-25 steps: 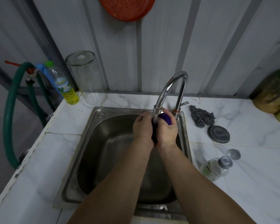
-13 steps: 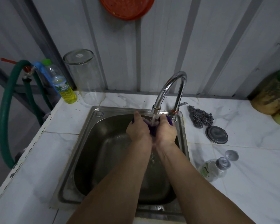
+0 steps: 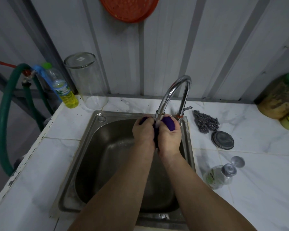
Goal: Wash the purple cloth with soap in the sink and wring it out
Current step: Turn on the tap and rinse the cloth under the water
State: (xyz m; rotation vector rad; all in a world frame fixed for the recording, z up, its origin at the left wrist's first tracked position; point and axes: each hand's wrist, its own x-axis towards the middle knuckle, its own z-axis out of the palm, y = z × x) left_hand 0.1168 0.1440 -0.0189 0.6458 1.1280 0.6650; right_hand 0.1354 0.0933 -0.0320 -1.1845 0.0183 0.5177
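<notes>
Head view looks down on a white tiled counter (image 3: pixel 240 189) with a steel sink (image 3: pixel 83 155) set into it. At the back of the basin a chrome tap (image 3: pixel 173 90) arches forward, and a thin stream of water falls from its spout. Both forearms reach up the middle of the frame and meet right under that spout.

Between the hands sits the purple cloth (image 3: pixel 168 122), bunched into a short roll over the rear of the basin, directly in the stream. The left hand (image 3: pixel 144 132) has its fingers curled round the cloth's left end, where only a sliver of purple shows above the knuckles. The right hand (image 3: pixel 169 139) is clenched round the other end, and a larger purple lump pokes out past its thumb side toward the tap base.

As far as can be judged, the roll's long axis runs left to right, across the sink, with a dark fold hanging down in the gap between the two palms. Neither hand is nearer: each holds its own end, knuckles almost touching. That layout suits a twist, with the fists turning opposite ways about the crosswise axis, or a rubbing of one end against the other. Whether soap is already on the cloth cannot be told; no suds are visible.

Smaller things sit right of the sink: a steel scourer (image 3: pixel 205 121), a round metal lid (image 3: pixel 222 140) and a small clear bottle (image 3: pixel 217 177) lying on its side.
</notes>
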